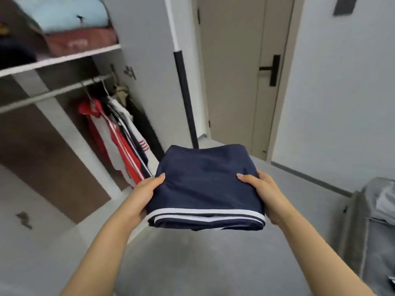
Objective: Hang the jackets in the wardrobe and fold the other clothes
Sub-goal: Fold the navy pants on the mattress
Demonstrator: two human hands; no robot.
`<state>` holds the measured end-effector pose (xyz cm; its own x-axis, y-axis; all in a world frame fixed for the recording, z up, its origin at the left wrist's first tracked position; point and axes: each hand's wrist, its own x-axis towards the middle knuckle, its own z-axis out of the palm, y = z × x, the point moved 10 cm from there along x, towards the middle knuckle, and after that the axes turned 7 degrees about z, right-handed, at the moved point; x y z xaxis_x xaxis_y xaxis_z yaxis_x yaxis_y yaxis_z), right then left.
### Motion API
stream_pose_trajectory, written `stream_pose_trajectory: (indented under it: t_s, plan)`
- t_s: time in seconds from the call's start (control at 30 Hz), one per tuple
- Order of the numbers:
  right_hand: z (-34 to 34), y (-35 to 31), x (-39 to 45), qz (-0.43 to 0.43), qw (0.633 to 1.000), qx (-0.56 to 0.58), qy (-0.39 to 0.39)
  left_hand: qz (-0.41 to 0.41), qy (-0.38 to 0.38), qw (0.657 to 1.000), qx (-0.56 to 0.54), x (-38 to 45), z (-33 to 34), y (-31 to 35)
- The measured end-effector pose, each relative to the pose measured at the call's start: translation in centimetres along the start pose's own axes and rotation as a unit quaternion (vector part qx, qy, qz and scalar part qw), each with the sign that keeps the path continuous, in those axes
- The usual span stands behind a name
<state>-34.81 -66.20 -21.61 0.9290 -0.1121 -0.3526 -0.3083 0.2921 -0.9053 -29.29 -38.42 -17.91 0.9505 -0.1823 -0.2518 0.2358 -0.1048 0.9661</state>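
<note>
While it is carried in the air in front of the open wardrobe (64, 86), the folded navy garment (205, 184), a smooth square with white stripes, is gripped by the left hand (147, 189) and right hand (263, 191), thumbs on top, above the grey bed (192, 263).

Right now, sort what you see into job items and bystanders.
Job: folded navy garment, gripped by left hand and right hand; hanging jackets; wardrobe rail; folded clothes on the shelf.
Bystanders: door, black pole, grey cover.
</note>
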Motion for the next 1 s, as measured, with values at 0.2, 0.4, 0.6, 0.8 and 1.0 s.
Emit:
stream_pose_trajectory:
  t_s: [0.2, 0.4, 0.6, 0.8, 1.0]
  plan:
    - [16.5, -10.4, 6.0, -0.062, 0.995, -0.036, -0.069, 0.052, 0.088, 0.992, -0.077, 3.3, -14.6, 9.6]
    - [27.7, -19.9, 10.3, -0.115, 0.988, -0.032, -0.094, 0.134, 0.075, 0.982, -0.108, 6.5, -23.6, 20.5]
    - [35.9, -29.1, 14.6, -0.154, 0.98, -0.026, -0.124, 0.241, 0.064, 0.967, -0.053, 10.5, -30.0, 32.9]
    - [42.9, -38.9, 21.1, -0.207, 0.959, 0.011, -0.192, 0.317, 0.076, 0.942, 0.081, 17.4, -35.2, 45.1]
    - [49.7, -48.0, 27.1, -0.227, 0.931, 0.046, -0.281, 0.345, 0.122, 0.899, 0.242, 23.6, -39.2, 58.4]
